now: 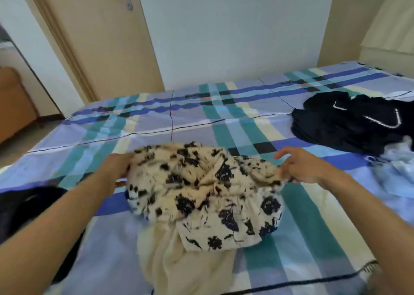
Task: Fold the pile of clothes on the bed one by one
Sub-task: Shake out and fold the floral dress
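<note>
A cream garment with black floral blotches (201, 189) lies bunched on the plaid bed (235, 120) in front of me, its plain cream lining spilling toward the near edge. My left hand (116, 171) grips its left edge, fingers curled into the fabric. My right hand (300, 167) pinches its right edge, some fingers spread above the cloth. A dark garment with white trim (358, 124) lies heaped at the right, touching a pale blue garment (398, 171). Another black garment (29, 214) sits at the near left, under my left forearm.
The bed's blue, teal and cream plaid sheet stretches back to a white wall. A closed beige door (100, 39) stands at the back left beyond the bed's far corner. An orange-brown piece of furniture (13, 102) is on the floor at far left.
</note>
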`<state>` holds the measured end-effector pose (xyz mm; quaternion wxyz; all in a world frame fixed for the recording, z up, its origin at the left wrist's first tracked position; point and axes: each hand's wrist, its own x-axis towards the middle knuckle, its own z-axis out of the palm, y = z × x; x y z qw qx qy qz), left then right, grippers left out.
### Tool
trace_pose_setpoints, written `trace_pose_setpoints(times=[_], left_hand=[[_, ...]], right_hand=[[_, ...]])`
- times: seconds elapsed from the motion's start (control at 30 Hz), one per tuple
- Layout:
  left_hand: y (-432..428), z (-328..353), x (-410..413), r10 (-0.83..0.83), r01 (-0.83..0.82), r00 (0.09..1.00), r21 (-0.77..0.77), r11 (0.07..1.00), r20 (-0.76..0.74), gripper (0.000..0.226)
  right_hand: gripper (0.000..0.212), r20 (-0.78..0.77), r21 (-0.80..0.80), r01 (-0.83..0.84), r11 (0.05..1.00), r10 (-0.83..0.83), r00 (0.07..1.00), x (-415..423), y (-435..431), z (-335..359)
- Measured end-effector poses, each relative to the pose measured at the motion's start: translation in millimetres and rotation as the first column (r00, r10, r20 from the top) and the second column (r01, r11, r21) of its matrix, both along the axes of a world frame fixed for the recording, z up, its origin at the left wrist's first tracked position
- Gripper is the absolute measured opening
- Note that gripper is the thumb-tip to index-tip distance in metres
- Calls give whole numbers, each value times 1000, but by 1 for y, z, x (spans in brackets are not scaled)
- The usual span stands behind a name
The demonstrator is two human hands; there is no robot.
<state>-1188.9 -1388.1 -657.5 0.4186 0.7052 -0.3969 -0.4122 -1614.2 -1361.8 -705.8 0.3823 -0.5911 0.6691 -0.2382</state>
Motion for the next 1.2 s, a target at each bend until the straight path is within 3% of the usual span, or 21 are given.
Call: trace_pose_setpoints(times=[0.07,0.13,0.2,0.27,0.33,0.37,0.47,0.53,0.6,0.67,0.73,0.8,0.87,0.93,1.03,1.1,1.2], left_hand=[[26,-18,-11,-100,140,948,-112,984,303,39],[59,-30,-23,-319,457,820,-208,865,475,38],[78,-38,-33,-502,740,571,-143,657,649,56],[88,-53,-40,-541,870,297,11,494,787,85],[92,-68,-41,-533,857,83,212,469,842,112],[92,-75,-41,-517,828,18,276,487,856,120],[91,-89,-41,-427,754,-66,325,571,902,121],[87,-96,-45,-342,722,-50,271,637,938,97],[83,-106,-52,-195,747,18,116,655,981,59],[78,-112,-59,-76,731,183,-84,677,980,27],[72,-106,-68,-44,593,429,-244,767,902,28],[58,-89,-73,-53,386,734,-351,853,677,40],[43,-55,-79,-43,279,890,-468,839,454,26],[37,-3,-92,-89,279,939,-584,763,332,14],[43,81,-115,-298,312,944,-691,653,145,35],[45,125,-128,-424,414,892,-666,621,158,29],[47,152,-140,-485,595,804,-476,648,345,14]], right_hand=[[41,-145,-70,-110,992,99,985,5,2,-9],[44,-156,-201,-191,961,161,975,16,8,-6],[48,-109,-220,-356,908,340,934,31,17,0],[58,-127,-122,-517,847,503,855,49,30,3],[74,-250,-68,-617,784,585,771,65,37,-1],[82,-328,-38,-649,760,604,726,72,39,-4],[105,-523,180,-652,737,633,571,87,41,-11],[103,-530,321,-630,707,686,499,90,44,-13],[96,-489,408,-607,682,725,485,95,50,-13],[99,-536,421,-594,685,716,447,102,56,-15],[100,-664,283,-634,720,624,412,109,60,-21],[108,-673,67,-655,753,519,527,115,63,-26],[125,-541,-113,-568,815,429,723,120,64,-22],[132,-409,-341,-438,832,288,866,127,65,-15],[110,-118,-666,-112,738,43,992,143,60,-4],[93,136,-734,116,669,-22,990,150,54,11],[32,504,-664,407,628,-27,863,152,50,36]])
